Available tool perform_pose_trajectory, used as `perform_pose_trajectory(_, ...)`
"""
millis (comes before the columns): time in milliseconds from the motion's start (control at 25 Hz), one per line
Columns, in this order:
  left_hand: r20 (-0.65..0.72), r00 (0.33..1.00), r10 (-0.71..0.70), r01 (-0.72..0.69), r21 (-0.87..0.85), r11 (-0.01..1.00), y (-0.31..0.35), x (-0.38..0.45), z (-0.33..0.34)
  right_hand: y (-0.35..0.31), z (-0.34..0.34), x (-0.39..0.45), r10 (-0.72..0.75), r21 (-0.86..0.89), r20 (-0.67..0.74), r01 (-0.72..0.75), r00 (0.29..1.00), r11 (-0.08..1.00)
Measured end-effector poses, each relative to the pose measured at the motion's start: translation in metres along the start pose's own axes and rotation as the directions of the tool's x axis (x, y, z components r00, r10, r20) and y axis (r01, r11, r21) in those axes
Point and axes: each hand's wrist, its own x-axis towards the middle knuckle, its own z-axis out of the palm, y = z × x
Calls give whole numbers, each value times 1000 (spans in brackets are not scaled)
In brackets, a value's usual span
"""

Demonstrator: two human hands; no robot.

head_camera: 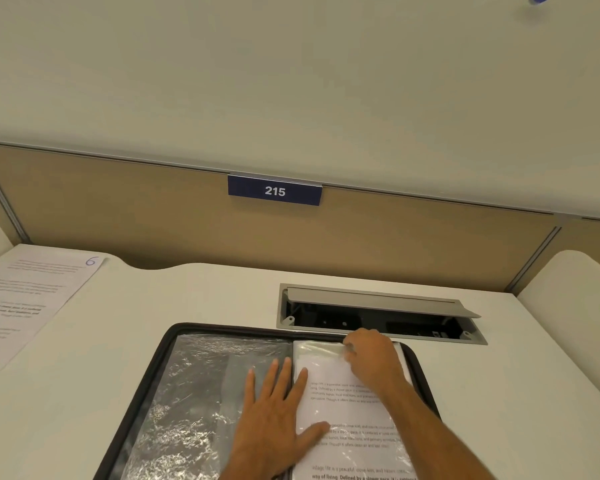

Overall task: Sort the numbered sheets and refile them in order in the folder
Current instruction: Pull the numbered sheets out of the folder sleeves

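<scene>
A black zip folder (160, 368) lies open on the desk at the lower middle. Its left page is an empty, crinkled clear sleeve (194, 393). On the right page a printed sheet (347, 414) sits in a clear sleeve. My left hand (278, 410) lies flat with straight fingers across the spine, thumb on the sheet. My right hand (371, 358) is at the top edge of the right sleeve with its fingers curled there; what they pinch is blurred. A loose sheet marked 6 (28, 299) lies at the far left of the desk.
A grey cable hatch (378, 315) stands open in the desk just behind the folder. A tan partition with a blue 215 sign (274, 190) closes off the back. The white desk (153, 299) runs left and right of the folder.
</scene>
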Motion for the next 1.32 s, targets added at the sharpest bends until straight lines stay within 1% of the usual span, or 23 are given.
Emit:
perform_pose_trajectory(80,-42,999,-19,19,-2,1000,-1,0,0,-1,-1,2,-4,-23,-45,3,999,1000)
perform_pose_trajectory(120,-29,998,-47,47,-9,999,0,-1,0,-4,-2,1,-17,-51,-64,14,998,999)
perform_pose_trajectory(200,-11,998,-56,56,-12,998,0,-2,2,-6,-1,0,-56,-103,-79,48,995,994)
perform_pose_trajectory(280,12,998,-62,63,-15,998,0,0,0,-6,0,-1,-90,-130,-66,80,994,988)
perform_pose_trajectory(360,-25,998,-53,53,-6,999,2,-1,-6,-6,-2,-1,-104,-104,-7,103,995,989)
perform_pose_trajectory(440,-52,997,-49,49,1,999,2,-1,-11,-6,-7,-2,-103,-28,55,105,993,994)
perform_pose_trajectory(520,-62,997,-39,44,74,996,1,1,-14,-1,-13,1,-106,30,86,104,991,994)
perform_pose_trajectory(560,7,999,-42,42,9,999,1,1,-11,0,-18,3,-114,36,91,111,989,993)
perform_pose_trajectory(600,-11,998,-54,54,-16,998,2,-1,-14,2,-22,5,-129,30,93,127,987,991)
perform_pose_trajectory(640,-28,999,-44,43,-20,999,1,0,-12,3,-25,8,-149,14,93,148,984,989)
perform_pose_trajectory(720,-32,998,-46,47,45,998,1,-2,-11,1,-29,12,-190,-38,102,195,976,980)
perform_pose_trajectory(760,-75,996,-40,45,65,997,-1,-3,-13,-1,-29,13,-204,-66,119,213,972,975)
perform_pose_trajectory(880,54,997,-53,53,0,999,-1,-2,-6,-5,-29,13,-223,-149,180,251,958,957)
perform_pose_trajectory(960,17,999,-36,36,-4,999,-3,-2,-1,-8,-30,10,-233,-202,190,270,954,941)
perform_pose_trajectory(1040,-39,999,-23,23,-3,1000,-2,-1,2,-8,-29,8,-284,-230,164,317,945,920)
perform_pose_trajectory(1120,-36,999,-27,27,0,1000,-1,0,2,-9,-28,7,-377,-257,108,393,920,883)
perform_pose_trajectory(1200,2,999,-40,40,-33,999,-2,0,-1,-13,-30,6,-394,-221,143,417,908,882)
perform_pose_trajectory(1240,-10,999,-33,33,-42,999,0,-1,-3,-15,-30,6,-378,-182,180,409,908,894)
perform_pose_trajectory(1320,-62,998,-29,28,-30,999,1,-2,-10,-20,-30,6,-318,-77,228,343,920,936)
